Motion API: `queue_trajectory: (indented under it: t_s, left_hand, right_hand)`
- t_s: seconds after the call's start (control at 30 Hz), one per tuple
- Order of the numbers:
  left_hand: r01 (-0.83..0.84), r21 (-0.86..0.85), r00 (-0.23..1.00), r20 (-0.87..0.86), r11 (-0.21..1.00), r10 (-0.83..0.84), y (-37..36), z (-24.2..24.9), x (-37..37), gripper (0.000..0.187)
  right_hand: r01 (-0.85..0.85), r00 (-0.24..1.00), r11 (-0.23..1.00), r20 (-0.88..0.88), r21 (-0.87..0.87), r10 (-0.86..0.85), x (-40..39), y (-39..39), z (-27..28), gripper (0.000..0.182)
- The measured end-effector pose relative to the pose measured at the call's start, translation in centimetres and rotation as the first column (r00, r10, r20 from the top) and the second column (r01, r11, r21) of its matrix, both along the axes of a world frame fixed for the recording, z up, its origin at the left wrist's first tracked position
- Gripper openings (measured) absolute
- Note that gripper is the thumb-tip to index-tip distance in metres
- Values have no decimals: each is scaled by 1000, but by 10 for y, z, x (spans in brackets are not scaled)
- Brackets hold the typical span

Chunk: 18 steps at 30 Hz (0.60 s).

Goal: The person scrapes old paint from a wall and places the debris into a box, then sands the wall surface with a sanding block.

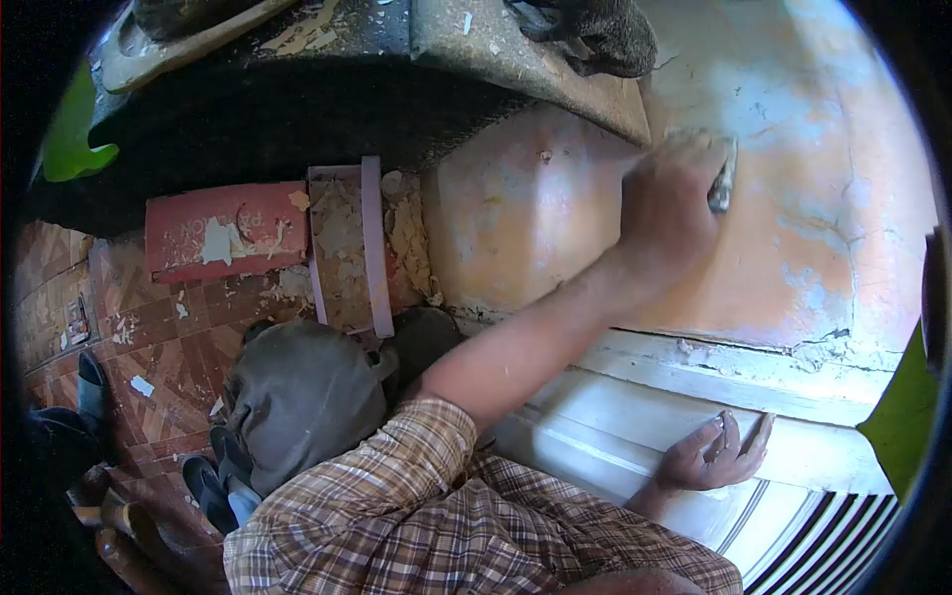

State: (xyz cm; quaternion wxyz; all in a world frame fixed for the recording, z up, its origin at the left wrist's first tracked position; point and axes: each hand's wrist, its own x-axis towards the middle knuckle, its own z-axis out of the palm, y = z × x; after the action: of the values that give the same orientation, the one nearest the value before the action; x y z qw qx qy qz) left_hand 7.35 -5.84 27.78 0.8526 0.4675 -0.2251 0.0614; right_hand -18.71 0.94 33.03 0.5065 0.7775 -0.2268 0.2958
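Note:
My left hand (674,193) reaches out to the peeling, orange-tinted wall (555,198) at the upper right. It is closed round a small, flat, pale-and-dark tool (726,177), whose edge shows beside the fingers. Motion blurs this hand, and the tool's exact kind cannot be made out. Lower right, my right hand (716,454) lies against the white panelled surface (605,412), its fingers apart and nothing in them.
A red box (228,233) and a pink-edged tray (373,248) of paint flakes stand at the left, near a dark grey bag (307,397). Slippers (206,491) lie on the patterned floor (159,397). A flake-strewn dark ledge (476,45) crosses the top.

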Motion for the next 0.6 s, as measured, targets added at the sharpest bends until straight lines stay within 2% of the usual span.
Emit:
queue_trajectory:
  t_s: [0.1, 0.37, 0.43, 0.47, 0.53, 0.6]
  left_hand:
    - [-8, 2, 1000, -26, 1000, 8, -1, 5, -2, 16]
    - [13, 106, 1000, -11, 994, -12, -7, 8, 11, 19]
    - [115, 59, 993, -27, 992, -113, 8, 0, -3, 25]
    - [110, 58, 994, -24, 992, -109, 9, -4, -15, 25]
    - [-30, 46, 999, -25, 998, 31, 10, -16, -40, 32]
    - [-65, 90, 998, 4, 994, 65, 12, -26, -52, 33]
  right_hand:
    - [37, 999, 999, 0, -1, -37, -3, 2, -1, 12]
    - [-12, 1000, 1000, 2, 1, 12, 5, 2, -1, 12]
    - [-21, 1000, 1000, 4, -2, 21, 2, 0, -1, 12]
    - [-25, 1000, 1000, 13, 0, 25, 2, -1, -2, 12]
    - [-15, 1000, 1000, 20, 2, 15, 2, 0, -2, 12]
    - [-1, 1000, 1000, 19, 12, 0, 2, 2, -3, 12]
